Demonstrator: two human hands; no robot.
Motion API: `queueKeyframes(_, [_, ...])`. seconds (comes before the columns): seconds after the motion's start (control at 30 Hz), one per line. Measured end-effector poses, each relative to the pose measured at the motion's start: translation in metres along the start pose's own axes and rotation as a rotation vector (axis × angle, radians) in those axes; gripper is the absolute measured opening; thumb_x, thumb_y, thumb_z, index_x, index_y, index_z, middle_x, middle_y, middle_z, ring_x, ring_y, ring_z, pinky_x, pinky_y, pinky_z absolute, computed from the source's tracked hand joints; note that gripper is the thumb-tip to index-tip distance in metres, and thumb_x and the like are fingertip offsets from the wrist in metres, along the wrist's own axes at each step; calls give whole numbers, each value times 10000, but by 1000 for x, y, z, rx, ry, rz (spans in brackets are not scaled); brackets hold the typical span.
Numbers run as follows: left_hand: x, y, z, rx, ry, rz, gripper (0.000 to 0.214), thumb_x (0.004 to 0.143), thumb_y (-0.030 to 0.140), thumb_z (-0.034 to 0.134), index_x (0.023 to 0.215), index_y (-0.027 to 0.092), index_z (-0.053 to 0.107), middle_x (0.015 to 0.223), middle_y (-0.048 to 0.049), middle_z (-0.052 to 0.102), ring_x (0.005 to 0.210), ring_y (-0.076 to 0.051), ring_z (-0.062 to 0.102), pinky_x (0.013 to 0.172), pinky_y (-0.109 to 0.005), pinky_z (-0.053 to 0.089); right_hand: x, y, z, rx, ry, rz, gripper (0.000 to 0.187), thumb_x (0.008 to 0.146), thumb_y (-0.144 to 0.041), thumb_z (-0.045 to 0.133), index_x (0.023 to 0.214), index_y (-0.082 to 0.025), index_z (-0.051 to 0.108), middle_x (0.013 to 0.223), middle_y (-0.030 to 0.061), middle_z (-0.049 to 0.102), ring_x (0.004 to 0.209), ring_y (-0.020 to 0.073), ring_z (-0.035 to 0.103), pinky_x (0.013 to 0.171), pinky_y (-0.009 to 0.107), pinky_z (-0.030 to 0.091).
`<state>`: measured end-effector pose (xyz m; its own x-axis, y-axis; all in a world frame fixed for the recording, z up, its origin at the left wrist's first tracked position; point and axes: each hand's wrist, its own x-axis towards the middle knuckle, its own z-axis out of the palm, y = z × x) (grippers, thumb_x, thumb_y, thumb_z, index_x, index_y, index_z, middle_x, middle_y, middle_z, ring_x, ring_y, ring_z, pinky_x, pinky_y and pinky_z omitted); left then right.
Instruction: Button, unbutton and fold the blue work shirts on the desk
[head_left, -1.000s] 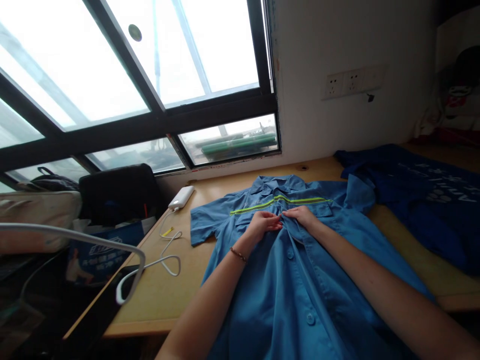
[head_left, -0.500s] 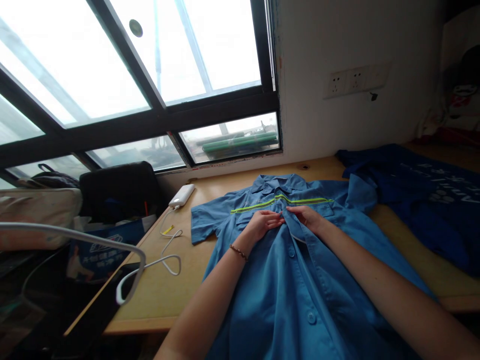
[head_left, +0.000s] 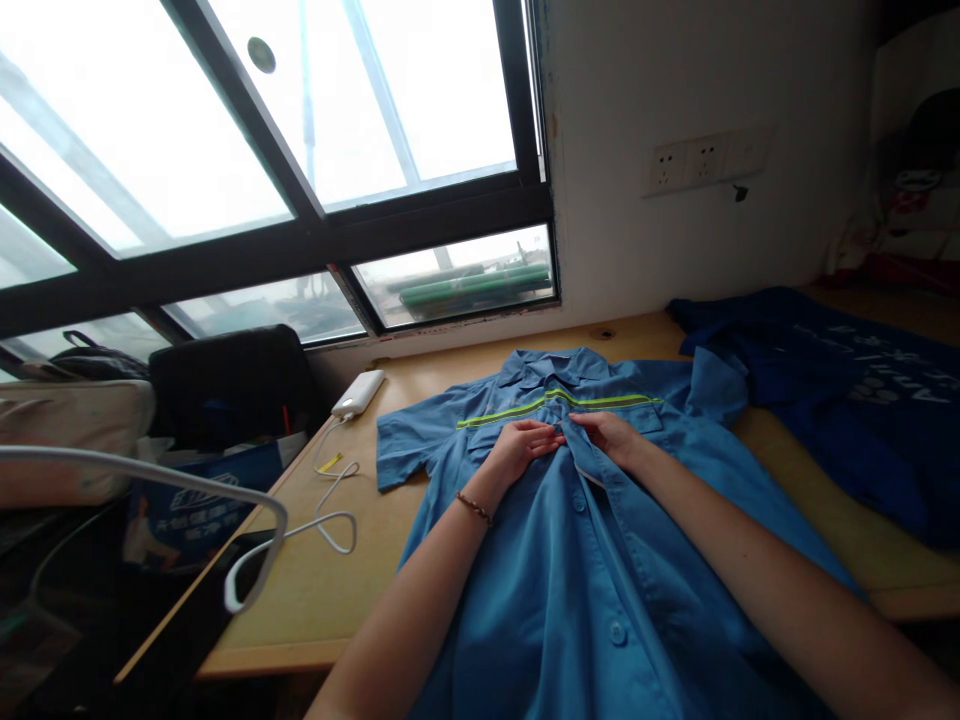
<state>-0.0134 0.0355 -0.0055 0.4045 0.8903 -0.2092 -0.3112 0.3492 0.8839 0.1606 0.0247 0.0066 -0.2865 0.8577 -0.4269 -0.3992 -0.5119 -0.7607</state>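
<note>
A blue shirt (head_left: 540,590) lies flat, front up, on the wooden table (head_left: 322,590). The right hand (head_left: 611,436) pinches its front edge just below the yellow stripe (head_left: 517,408); the left hand (head_left: 523,446) rests curled beside it, and I cannot tell whether it grips
</note>
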Motion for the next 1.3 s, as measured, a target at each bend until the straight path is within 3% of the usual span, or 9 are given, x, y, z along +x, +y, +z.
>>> queueKeyframes(0.13, [0,0,0,16,22,-17,125,655,93,663,739,58,577,718,-125,658,722,-202,650,700,-255,527,-4,-3,-3,-23,-113,10,168,760,-150,477,790,-87,630,620,53,653,553,119,597,566,214,488])
queueKeyframes(0.27, [1,-1,-1,36,29,-12,158,637,114,688,748,45,601,708,-114,654,673,-176,646,723,-265,524,-4,-2,-6,-174,-193,-91,178,649,-112,597,818,-96,649,691,54,668,621,125,613,630,217,485])
queueKeyframes(0.4, [-1,-1,2,78,21,-4,200,619,141,709,757,35,612,706,-116,650,659,-169,640,708,-262,527,3,5,-5,-442,11,-278,266,592,-266,682,812,-118,670,617,36,649,534,129,575,516,223,439])
queueKeyframes(0.57, [-4,2,10,79,21,-12,299,688,331,661,790,62,578,706,-115,634,612,-162,631,625,-268,532,2,16,6,-961,264,-728,188,630,-318,618,705,-156,678,528,-1,578,507,110,504,504,215,353])
queueKeyframes(0.7, [-1,0,13,73,144,-13,288,612,178,724,783,106,504,646,-55,596,531,-134,602,553,-251,513,-1,23,14,-1138,324,-877,120,652,-225,561,725,-180,644,484,-42,495,474,84,444,503,209,314])
queueKeyframes(0.8, [1,-1,12,-13,163,-45,279,621,59,673,813,111,477,642,-45,582,553,-137,604,591,-268,511,3,22,12,-1021,288,-830,137,629,-227,587,744,-164,629,496,-51,475,477,80,428,493,205,317])
queueKeyframes(1.03, [2,-3,10,-117,185,-37,388,585,-85,550,903,108,439,660,-34,561,585,-133,595,640,-281,498,11,12,-6,-491,-7,-441,388,519,-255,729,879,-134,650,768,21,643,666,120,572,637,233,449])
queueKeyframes(1.17, [2,-4,14,-133,176,-3,422,557,-95,555,899,122,438,666,-13,540,582,-121,581,628,-269,488,9,12,-9,-353,-76,-309,460,497,-226,761,933,-133,648,812,55,674,707,152,615,712,279,480])
queueKeyframes(1.3, [2,-4,16,-139,127,49,400,535,-91,565,846,130,447,640,11,522,560,-103,564,610,-250,474,6,11,-8,-297,-154,-277,444,511,-218,761,934,-133,654,837,72,681,710,158,629,732,286,490])
